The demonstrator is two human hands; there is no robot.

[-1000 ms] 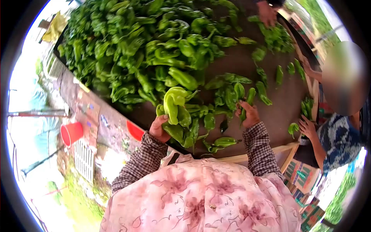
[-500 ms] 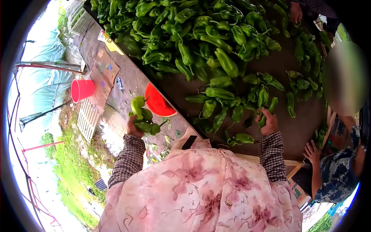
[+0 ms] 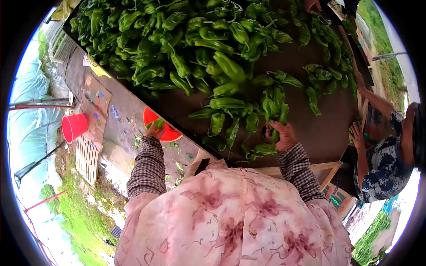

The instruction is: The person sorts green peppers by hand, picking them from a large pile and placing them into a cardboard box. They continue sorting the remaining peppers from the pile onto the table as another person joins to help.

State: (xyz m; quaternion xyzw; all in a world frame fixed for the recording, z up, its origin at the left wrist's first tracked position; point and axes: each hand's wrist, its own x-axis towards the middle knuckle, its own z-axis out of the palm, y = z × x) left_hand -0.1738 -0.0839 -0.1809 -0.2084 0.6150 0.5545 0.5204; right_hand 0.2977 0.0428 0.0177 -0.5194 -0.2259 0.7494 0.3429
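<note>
My left hand [image 3: 154, 132] is over the near side of a red bucket [image 3: 174, 134] on the ground. Green peppers [image 3: 159, 123] show at its fingers, partly hidden by the hand. My right hand [image 3: 285, 136] is closed round a green pepper [image 3: 278, 123] above the dark tabletop [image 3: 306, 142]. Other peppers lie against its fingertips. Just below and left of that hand rest a few loose peppers [image 3: 265, 149]. A large heap of green peppers [image 3: 177, 44] covers the far part of the table.
At the right, a person in a camouflage sleeve [image 3: 381, 177] has a hand [image 3: 357, 135] by the table edge. Another person's hand [image 3: 313, 4] is at the far side. A pink bucket [image 3: 74, 127] and a pale slatted pallet [image 3: 87, 159] are on the ground at left.
My left hand has moved with its peppers from beside the red bucket to over it; fewer peppers show there now. The right hand stays on its pepper. The whole view has shifted.
</note>
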